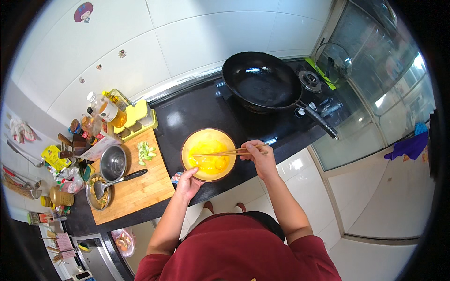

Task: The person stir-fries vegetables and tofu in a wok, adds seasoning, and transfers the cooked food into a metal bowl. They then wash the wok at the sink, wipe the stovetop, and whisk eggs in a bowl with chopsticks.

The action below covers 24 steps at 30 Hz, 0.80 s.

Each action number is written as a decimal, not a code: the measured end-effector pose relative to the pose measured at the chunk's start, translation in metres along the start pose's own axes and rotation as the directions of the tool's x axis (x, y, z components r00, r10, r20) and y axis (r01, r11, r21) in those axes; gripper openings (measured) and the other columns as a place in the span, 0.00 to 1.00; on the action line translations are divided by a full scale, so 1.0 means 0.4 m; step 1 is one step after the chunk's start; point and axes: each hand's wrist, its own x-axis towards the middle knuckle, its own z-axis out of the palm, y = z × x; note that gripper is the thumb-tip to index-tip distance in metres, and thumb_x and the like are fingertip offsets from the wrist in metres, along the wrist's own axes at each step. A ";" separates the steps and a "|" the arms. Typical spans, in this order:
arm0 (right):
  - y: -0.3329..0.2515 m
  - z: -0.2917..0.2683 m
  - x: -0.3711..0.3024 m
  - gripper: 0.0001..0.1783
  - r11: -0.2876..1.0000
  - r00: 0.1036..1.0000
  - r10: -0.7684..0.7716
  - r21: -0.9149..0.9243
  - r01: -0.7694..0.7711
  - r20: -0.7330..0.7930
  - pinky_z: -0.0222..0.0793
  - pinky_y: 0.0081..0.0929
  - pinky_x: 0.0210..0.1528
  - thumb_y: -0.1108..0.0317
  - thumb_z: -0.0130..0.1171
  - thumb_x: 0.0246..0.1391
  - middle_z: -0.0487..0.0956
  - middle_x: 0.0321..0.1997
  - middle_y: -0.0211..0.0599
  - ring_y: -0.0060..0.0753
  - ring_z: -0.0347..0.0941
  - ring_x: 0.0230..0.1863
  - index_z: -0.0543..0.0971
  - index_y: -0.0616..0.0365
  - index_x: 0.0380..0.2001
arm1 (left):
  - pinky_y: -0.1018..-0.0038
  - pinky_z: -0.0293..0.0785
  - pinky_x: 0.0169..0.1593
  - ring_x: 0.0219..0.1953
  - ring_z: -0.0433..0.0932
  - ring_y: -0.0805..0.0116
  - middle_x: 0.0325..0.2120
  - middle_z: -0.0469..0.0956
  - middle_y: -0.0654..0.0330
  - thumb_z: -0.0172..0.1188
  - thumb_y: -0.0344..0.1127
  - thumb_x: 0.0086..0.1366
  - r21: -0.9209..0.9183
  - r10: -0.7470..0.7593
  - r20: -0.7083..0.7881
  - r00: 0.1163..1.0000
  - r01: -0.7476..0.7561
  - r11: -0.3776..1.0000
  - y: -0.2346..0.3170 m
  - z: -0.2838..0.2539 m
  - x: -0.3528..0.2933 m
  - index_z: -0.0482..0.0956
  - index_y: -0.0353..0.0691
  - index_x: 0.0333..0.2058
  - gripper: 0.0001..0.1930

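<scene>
A yellow bowl with a dark rim [186, 146] is at the front edge of the black counter, holding beaten egg [206, 151] with yolk-coloured patches. My left hand [188, 185] grips the bowl's near left rim, thumb at the edge. In my right hand [260, 158] is a pair of wooden chopsticks [229, 152], pinched between the fingers. Their tips reach across into the egg. A patterned cloth or similar small item [176, 177] shows beside my left hand, partly hidden.
Right of the bowl, a black wok [262, 82] rests on the stove, its handle [321, 122] pointing toward me. On the left, a wooden cutting board [136, 192] bears sliced green vegetable [146, 152], a metal bowl [113, 163], a spatula [117, 181] and a yellow-lidded seasoning box [139, 115]. Bottles [107, 110] stand behind.
</scene>
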 end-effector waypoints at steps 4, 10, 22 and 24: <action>-0.046 -0.045 -0.007 0.09 0.996 0.995 -0.088 -0.019 0.087 -0.045 0.75 0.22 0.32 0.68 0.54 0.59 0.79 0.32 0.37 0.27 0.77 0.31 0.79 0.62 0.35 | 0.57 0.63 0.60 0.57 0.69 0.56 0.54 0.70 0.53 0.61 0.37 0.55 0.042 0.036 0.014 0.999 -0.036 0.998 -0.003 0.010 -0.012 0.64 0.37 0.57 0.31; -0.082 -0.008 -0.043 0.06 0.942 0.955 -0.195 -0.230 0.246 0.223 0.75 0.21 0.34 0.73 0.56 0.56 0.80 0.34 0.35 0.25 0.77 0.32 0.80 0.59 0.35 | 0.58 0.64 0.59 0.56 0.69 0.57 0.54 0.71 0.53 0.61 0.39 0.57 0.086 -0.010 0.024 1.000 0.008 0.996 -0.027 0.027 -0.025 0.65 0.37 0.56 0.29; -0.121 -0.132 -0.057 0.13 0.920 0.969 -0.205 -0.310 0.240 0.142 0.77 0.26 0.35 0.64 0.49 0.63 0.79 0.35 0.38 0.32 0.79 0.35 0.78 0.61 0.34 | 0.60 0.68 0.56 0.54 0.72 0.58 0.52 0.72 0.54 0.59 0.39 0.60 0.146 0.053 -0.034 0.998 -0.047 0.988 -0.017 0.038 -0.057 0.66 0.38 0.55 0.26; -0.124 -0.135 -0.079 0.13 0.951 0.983 -0.107 -0.274 0.144 0.148 0.77 0.27 0.34 0.63 0.49 0.62 0.79 0.34 0.39 0.34 0.80 0.33 0.78 0.62 0.33 | 0.60 0.68 0.56 0.54 0.72 0.59 0.52 0.72 0.54 0.58 0.39 0.61 0.151 0.051 -0.064 0.997 -0.041 0.988 -0.017 0.038 -0.062 0.66 0.38 0.56 0.25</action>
